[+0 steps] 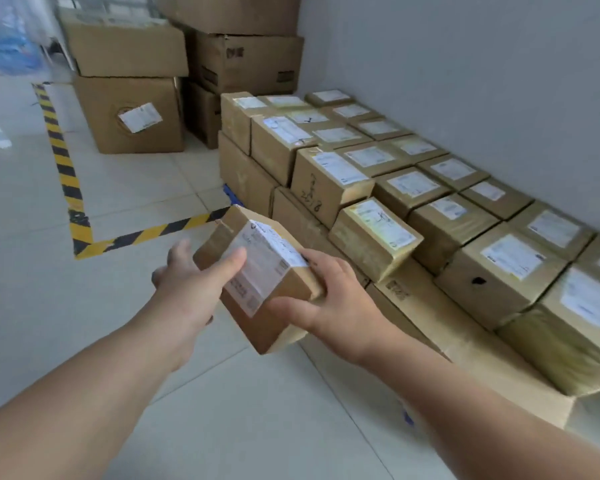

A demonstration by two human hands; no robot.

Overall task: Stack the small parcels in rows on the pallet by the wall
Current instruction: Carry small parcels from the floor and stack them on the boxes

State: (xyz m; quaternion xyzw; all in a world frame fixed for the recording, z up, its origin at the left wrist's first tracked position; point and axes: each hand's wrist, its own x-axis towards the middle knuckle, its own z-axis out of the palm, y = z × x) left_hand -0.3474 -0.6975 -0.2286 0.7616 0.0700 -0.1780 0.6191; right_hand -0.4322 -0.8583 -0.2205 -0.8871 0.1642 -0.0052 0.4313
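Note:
A small brown parcel (257, 271) with a white shipping label is tilted in the air in front of me. My left hand (191, 275) holds its left side, thumb on the label. My right hand (333, 299) grips its right end, thumb on the near edge. To the right, several rows of similar labelled parcels (430, 209) are stacked along the grey wall (465, 64). They rest on a lower layer of cartons (440, 323). A blue corner of the pallet (230, 195) shows at floor level. The held parcel hovers just left of the stack's front edge.
Large cardboard boxes (132, 109) are piled at the back beside the far end of the stack. Yellow-and-black hazard tape (66, 174) marks an L on the pale tiled floor (153, 188). Plastic-wrapped goods (7, 36) sit at the top left.

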